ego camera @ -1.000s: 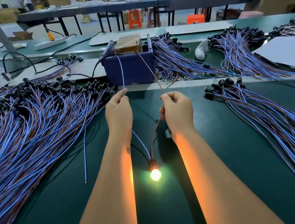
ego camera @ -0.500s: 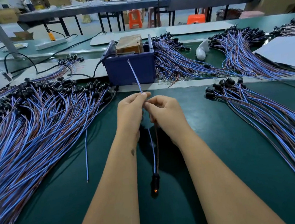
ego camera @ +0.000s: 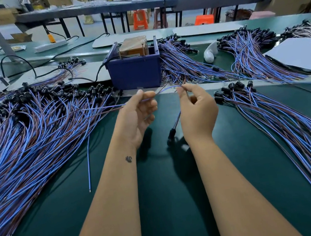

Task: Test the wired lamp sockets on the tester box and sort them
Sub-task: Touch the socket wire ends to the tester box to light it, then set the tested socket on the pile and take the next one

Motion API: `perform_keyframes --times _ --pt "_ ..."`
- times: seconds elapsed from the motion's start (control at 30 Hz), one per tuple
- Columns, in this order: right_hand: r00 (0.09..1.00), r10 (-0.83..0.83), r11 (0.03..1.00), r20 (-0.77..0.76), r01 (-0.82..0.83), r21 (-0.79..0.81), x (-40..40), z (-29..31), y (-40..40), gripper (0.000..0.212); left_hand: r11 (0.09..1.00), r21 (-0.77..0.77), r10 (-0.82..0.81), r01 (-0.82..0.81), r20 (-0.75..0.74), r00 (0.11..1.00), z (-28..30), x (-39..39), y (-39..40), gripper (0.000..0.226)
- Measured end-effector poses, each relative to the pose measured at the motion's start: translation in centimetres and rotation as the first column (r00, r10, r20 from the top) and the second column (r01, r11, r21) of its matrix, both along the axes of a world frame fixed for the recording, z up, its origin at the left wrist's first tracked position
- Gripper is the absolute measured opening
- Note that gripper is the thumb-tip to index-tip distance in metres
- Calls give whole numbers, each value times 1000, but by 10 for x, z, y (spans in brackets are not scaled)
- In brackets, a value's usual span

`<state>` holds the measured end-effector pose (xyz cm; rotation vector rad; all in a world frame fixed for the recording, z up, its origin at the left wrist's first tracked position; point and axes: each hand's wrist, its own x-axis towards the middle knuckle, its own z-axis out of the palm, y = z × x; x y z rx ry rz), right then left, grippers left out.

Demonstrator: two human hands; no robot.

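Note:
A blue tester box with a brown block inside stands at the middle back of the green table. In front of it my left hand and my right hand both pinch the blue and brown wires of one lamp socket. The wires arch between my hands and their free ends trail off to the left. The black socket hangs unlit under my right hand, just above the table. A large pile of wired sockets lies on the left, a smaller one on the right.
More bundles of wired sockets lie behind the metal strip, beside a white sheet at far right. A single blue wire lies loose on the green table. A black cable runs into the box from the left.
The bulb, lit one second ago, is dark. My hands left the box, came together, then parted, swinging the wire ends left and lifting the socket closer to my right hand.

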<state>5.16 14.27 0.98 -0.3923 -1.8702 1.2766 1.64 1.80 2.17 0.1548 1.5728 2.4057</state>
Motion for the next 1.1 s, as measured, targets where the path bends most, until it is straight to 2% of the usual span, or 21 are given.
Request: perform_keyframes --times 0.1,0.17,0.23,0.3,0.37,0.43,0.53,0.63,0.7,0.83,0.9,1.03,1.1 --pt "999 -6 989 -51 -2 -148 -2 2 4 15 978 -197 -76 60 -75 994 -4 3 7 53" --pt "998 50 948 -48 -62 -312 -4 2 8 36 953 -298 -93 49 -133 987 -6 5 9 47" --pt "989 130 861 -66 -146 -487 -5 2 14 50 925 -380 -71 -9 -196 978 -9 8 12 40" --pt "987 142 749 -76 -158 -643 -5 2 21 46 904 -423 -41 -68 -244 969 -11 10 17 36" --pt "992 111 705 -61 -121 -699 -4 0 26 34 882 -463 -55 -90 -289 956 -12 15 22 34" --pt "995 97 781 7 -72 -621 -3 -5 27 31 849 -523 -123 -82 -345 930 -13 22 29 31" --pt "985 127 894 121 -60 -443 -1 -11 29 38 776 -628 -273 -59 -419 866 -17 33 40 28" --pt "961 111 966 253 -45 -253 4 -9 50 35 702 -703 -408 -114 -528 745 -22 40 51 21" --pt "931 100 992 350 -66 -109 10 -5 72 29 670 -728 -489 -146 -580 651 -23 46 58 5" --pt "884 -31 987 467 -48 156 28 4 114 31 644 -754 -582 -134 -596 553 -24 59 72 23" --pt "852 -157 960 500 13 279 35 8 132 31 624 -765 -593 -159 -597 541 -24 62 76 24" --pt "731 -372 863 572 46 504 46 11 145 34 624 -775 -550 -101 -527 648 -23 61 77 24" --pt "703 -441 812 558 48 581 45 12 136 29 630 -769 -519 -106 -519 679 -23 62 78 25"
